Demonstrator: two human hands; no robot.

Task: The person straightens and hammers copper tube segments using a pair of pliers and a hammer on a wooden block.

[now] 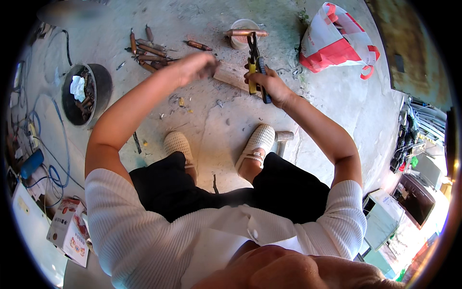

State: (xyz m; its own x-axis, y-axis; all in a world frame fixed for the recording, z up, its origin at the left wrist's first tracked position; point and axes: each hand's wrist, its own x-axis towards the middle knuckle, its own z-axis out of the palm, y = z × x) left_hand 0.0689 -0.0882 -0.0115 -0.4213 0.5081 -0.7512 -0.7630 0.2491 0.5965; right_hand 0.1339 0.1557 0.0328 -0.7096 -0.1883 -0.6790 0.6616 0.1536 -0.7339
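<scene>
Notes, left to right: smooth black basin [104,83], crumpled white wad [77,88] inside; slim, tapered copper cylinders [152,47] strewn on gritty concrete floor [211,113]; flat block [233,76]; round tub [245,21]; crinkled red-and-white bag [327,57]. With left hand [195,67], hovers beside block, blurred; cannot tell whether open or clenched. In right hand [271,86], clasps yellow-and-black pliers [252,67], steadying copper tube [236,32] over tub. Hard to make out: tub's contents.

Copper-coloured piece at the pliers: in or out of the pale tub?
Out: the copper-coloured piece, at the tips of the pliers, crosses the pale tub, both ends past its edge. Whether they touch, I cannot tell.
</scene>
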